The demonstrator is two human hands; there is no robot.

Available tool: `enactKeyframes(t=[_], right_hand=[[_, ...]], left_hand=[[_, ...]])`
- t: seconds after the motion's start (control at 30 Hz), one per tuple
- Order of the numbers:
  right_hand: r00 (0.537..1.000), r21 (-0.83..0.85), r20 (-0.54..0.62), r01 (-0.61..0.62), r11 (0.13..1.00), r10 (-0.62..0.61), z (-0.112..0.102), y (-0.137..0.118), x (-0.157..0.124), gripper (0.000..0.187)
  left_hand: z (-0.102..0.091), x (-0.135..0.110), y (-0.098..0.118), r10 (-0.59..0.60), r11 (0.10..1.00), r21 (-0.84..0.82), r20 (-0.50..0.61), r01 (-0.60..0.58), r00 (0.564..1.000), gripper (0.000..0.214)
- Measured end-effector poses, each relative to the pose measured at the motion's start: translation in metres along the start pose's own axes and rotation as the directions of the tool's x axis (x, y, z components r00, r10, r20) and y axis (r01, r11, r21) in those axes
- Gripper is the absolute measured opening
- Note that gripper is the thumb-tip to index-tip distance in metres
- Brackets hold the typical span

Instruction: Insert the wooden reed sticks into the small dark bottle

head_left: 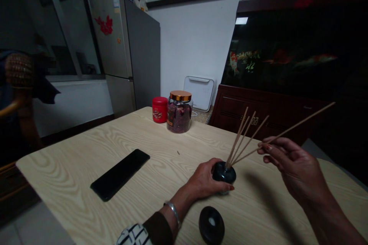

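Note:
My left hand [204, 179] is wrapped around a small dark glass diffuser bottle [225, 173] standing on the table. Several thin reed sticks [240, 138] fan up out of its narrow neck. Between thumb and fingers, my right hand [293, 160] pinches one long reed stick [304, 121]. It slants down to the left, and its lower end meets the bottle's mouth; how deep it sits inside I cannot tell. A round black lid-like piece [211, 225] with a pale spot in its middle lies just in front of the bottle.
A black phone [120, 174] lies on the wooden table [161, 187] at left. Toward the back stand a red canister [160, 110] and a clear jar [179, 113] with a copper-coloured lid. A fridge [143, 53] and a fish tank [276, 53] are beyond the table.

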State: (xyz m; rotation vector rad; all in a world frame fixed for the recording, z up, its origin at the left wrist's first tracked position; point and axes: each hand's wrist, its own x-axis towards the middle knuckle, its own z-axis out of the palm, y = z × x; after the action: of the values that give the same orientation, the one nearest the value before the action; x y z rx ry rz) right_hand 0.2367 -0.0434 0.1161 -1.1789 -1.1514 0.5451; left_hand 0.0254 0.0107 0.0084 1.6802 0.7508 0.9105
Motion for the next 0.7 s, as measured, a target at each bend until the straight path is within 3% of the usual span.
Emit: enactKeyframes(t=[0.27, 0.53, 0.7], right_hand=[[0.973, -0.154, 0.231, 0.066, 0.986, -0.030, 0.020, 0.007, -0.010, 0.029], [0.885, -0.426, 0.461, 0.157, 0.891, 0.064, 0.035, 0.032, -0.019, 0.021], [0.833, -0.491, 0.533, 0.164, 0.855, 0.147, 0.028, 0.033, -0.014, 0.024]], left_hand=[[0.000, 0.000, 0.004, -0.008, 1.000, -0.005, 0.003, 0.008, 1.000, 0.069], [0.000, 0.001, 0.000, 0.013, 1.000, -0.023, 0.008, -0.012, 1.000, 0.067], [0.000, 0.000, 0.000, 0.011, 1.000, -0.007, -0.001, -0.011, 1.000, 0.067]])
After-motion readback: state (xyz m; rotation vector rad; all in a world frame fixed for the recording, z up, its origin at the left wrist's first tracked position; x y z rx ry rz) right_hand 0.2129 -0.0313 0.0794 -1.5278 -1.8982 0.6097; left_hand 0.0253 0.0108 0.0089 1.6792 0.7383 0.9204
